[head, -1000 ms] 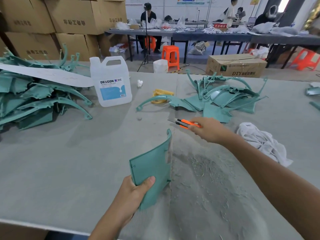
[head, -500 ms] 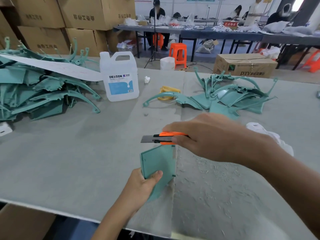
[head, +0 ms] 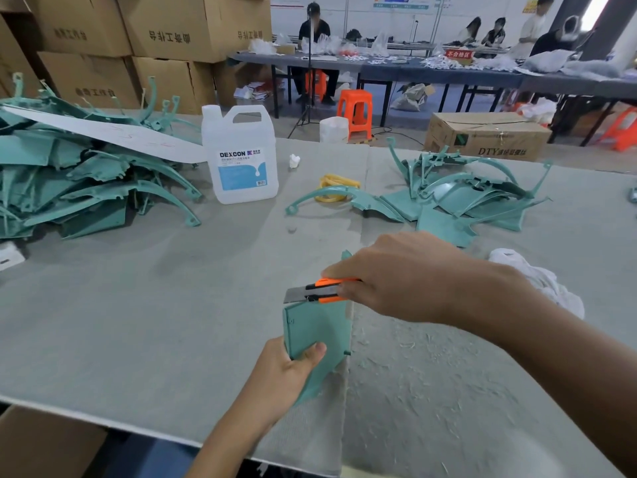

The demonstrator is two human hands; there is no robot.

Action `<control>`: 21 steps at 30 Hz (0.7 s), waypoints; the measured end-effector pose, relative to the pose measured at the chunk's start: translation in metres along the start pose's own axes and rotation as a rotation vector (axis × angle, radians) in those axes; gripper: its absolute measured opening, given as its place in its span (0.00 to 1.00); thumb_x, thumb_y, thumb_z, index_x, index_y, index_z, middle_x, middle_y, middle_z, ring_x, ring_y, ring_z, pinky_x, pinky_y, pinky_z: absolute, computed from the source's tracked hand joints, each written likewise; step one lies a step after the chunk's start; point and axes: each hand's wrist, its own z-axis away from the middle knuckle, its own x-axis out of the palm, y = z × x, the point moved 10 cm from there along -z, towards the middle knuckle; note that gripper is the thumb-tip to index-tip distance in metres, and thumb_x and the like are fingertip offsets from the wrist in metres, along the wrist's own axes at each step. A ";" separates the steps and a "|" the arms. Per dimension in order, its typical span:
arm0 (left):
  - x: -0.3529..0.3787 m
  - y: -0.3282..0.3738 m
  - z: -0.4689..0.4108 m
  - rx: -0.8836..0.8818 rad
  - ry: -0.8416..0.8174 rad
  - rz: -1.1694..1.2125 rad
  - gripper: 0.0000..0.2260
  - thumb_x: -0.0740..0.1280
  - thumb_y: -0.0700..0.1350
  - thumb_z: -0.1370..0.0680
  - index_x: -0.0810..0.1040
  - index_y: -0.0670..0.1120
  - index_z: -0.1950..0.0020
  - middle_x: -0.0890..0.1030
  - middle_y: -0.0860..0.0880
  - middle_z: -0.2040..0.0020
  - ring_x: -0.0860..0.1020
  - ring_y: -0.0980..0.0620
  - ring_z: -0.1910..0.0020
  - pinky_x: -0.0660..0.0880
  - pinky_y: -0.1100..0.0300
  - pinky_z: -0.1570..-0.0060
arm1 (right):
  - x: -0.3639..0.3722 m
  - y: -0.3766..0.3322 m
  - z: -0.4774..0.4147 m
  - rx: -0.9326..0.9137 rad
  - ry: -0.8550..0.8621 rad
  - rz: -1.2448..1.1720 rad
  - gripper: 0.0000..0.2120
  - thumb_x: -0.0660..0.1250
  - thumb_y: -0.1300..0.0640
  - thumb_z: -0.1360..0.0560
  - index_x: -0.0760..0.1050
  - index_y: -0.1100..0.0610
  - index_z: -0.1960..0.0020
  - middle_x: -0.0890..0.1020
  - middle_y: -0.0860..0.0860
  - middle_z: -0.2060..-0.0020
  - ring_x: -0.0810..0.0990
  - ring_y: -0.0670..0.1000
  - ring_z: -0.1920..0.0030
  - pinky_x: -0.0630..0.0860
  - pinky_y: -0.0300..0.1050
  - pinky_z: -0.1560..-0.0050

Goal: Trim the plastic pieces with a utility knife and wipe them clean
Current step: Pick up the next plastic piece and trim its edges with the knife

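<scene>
Trimming step: knife point(head: 320, 291) blade at the top edge of a green plastic piece point(head: 317, 329)
At lower centre, the left hand point(head: 286, 370) grips the piece upright with the thumb on its face, and the right hand point(head: 406, 277) clasps the knife. The next move likely needs a steady draw along that edge, kept away from the thumb. The counter point(head: 138, 322) at centre left gives room. A white rag point(head: 537, 284) lies at right.

I have single feed: head cam, wide-angle, worn at head height, facing forward and down over bench point(head: 138, 322). Near range: left hand point(head: 282, 370) and right hand point(head: 406, 277) fill lower centre. Back tables point(head: 448, 69) small along top edge, lines bowed by lens.
</scene>
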 end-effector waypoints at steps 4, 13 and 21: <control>0.005 0.003 0.001 0.028 -0.037 0.047 0.07 0.71 0.51 0.23 0.86 0.55 0.48 0.87 0.47 0.51 0.85 0.44 0.51 0.81 0.40 0.48 | 0.013 0.050 -0.027 0.055 -0.073 -0.013 0.13 0.58 0.39 0.18 0.74 0.32 0.37 0.82 0.41 0.57 0.78 0.46 0.58 0.72 0.44 0.64; -0.001 -0.008 -0.009 0.016 -0.057 0.134 0.16 0.74 0.57 0.30 0.85 0.56 0.43 0.86 0.46 0.46 0.84 0.44 0.46 0.80 0.41 0.44 | 0.128 0.166 -0.090 0.179 -0.188 -0.515 0.17 0.61 0.47 0.17 0.74 0.39 0.28 0.83 0.50 0.61 0.79 0.48 0.69 0.76 0.39 0.66; -0.006 -0.014 -0.010 0.009 -0.058 0.174 0.20 0.75 0.57 0.31 0.84 0.53 0.41 0.85 0.44 0.44 0.84 0.42 0.45 0.79 0.40 0.42 | 0.153 0.178 -0.129 0.242 -0.022 -0.454 0.14 0.60 0.48 0.16 0.78 0.44 0.33 0.84 0.51 0.56 0.82 0.51 0.60 0.77 0.45 0.59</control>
